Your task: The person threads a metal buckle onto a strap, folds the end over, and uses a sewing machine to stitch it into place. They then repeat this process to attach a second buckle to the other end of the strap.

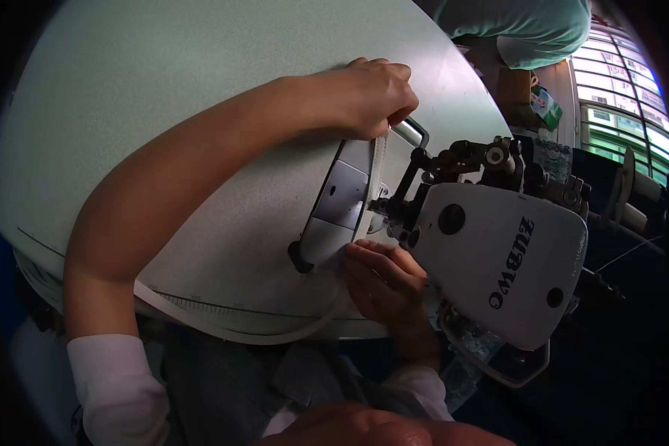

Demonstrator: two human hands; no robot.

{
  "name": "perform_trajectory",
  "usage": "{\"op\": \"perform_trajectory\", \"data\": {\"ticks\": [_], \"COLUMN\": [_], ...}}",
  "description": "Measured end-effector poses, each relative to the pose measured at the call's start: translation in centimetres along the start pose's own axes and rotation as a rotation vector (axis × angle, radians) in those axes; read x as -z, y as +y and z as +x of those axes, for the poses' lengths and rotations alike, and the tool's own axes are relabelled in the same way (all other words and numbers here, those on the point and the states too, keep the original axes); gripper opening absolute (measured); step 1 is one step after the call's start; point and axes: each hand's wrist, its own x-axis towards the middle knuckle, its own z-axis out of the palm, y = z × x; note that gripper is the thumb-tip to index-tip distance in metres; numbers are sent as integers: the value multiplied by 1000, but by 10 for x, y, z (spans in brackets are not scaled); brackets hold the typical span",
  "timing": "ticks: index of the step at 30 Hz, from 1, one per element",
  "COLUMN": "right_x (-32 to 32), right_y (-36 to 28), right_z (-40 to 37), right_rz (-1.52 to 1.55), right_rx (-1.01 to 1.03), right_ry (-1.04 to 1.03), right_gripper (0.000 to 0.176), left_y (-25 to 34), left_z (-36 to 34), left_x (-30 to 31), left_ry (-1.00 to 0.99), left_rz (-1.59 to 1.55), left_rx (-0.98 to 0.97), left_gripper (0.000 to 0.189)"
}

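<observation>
A narrow white fabric strip (376,167) runs along the metal plate (342,193) of a white sewing machine (498,264), passing beneath the needle and presser foot area. Beyond the needle, my left hand (383,93) is closed on the far part of the strip, its fingertips partly hidden under the hand. On the near side my right hand (383,279) pinches the same strip between thumb and fingers, close to the machine head. From there the strip's slack length hangs in a loop over the table's front edge and back up toward the left.
A pale table (163,67) with a printed ruler scale (201,305) along its front edge surrounds the plate. A black knob (299,256) sits at the plate's near end. At the back right are a person in a green garment (528,26), a cardboard box (516,93) and a barred window (624,89).
</observation>
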Motion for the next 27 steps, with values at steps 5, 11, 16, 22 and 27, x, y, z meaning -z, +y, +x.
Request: {"op": "perform_trajectory", "data": {"ticks": [5,11,16,22,27], "right_x": [4,3,7,9,16], "right_y": [0,-7,-6,-7,-8], "right_z": [-1,-2,4,6,13], "right_rz": [-45,207,246,262,292], "right_rx": [58,-212,-222,-235,-251], "right_ry": [-21,62,51,41,8], "right_gripper": [20,21,22,24,26], "left_y": [12,7,5,2,2], "left_z": [-3,-4,-7,-8,-8], "left_x": [22,23,24,24,25], "left_ry": [-83,-228,-269,-286,-277], "left_rz": [-216,-757,-879,-955,-960], "left_rx": [37,148,235,297,316], "left_gripper": [5,10,12,11,11]}}
